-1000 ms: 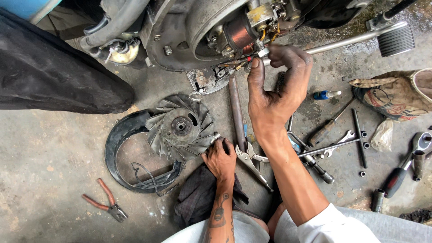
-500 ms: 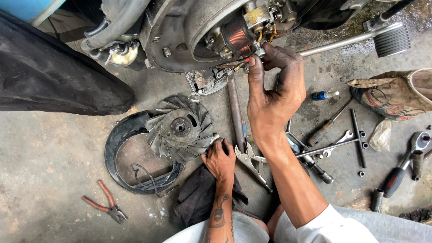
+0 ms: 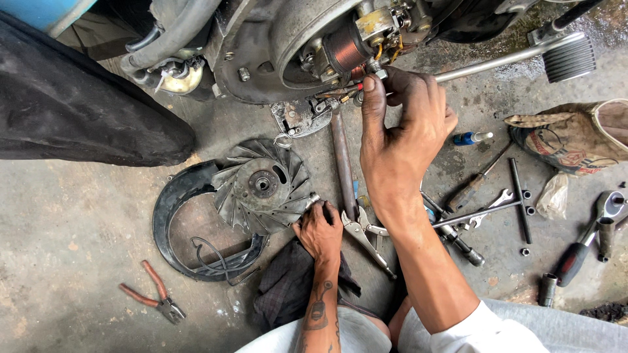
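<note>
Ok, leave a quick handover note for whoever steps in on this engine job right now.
Right hand: raised to the open engine, fingertips pinching small parts beside the copper coil.
Left hand: down on the floor, on a small metal piece next to the removed finned fan wheel.
Done: fan wheel and black cover are off and lying on the concrete.
Left: the coil work; nothing refitted yet.
Locking pliers lie by the left hand, red-handled pliers further left.
</note>
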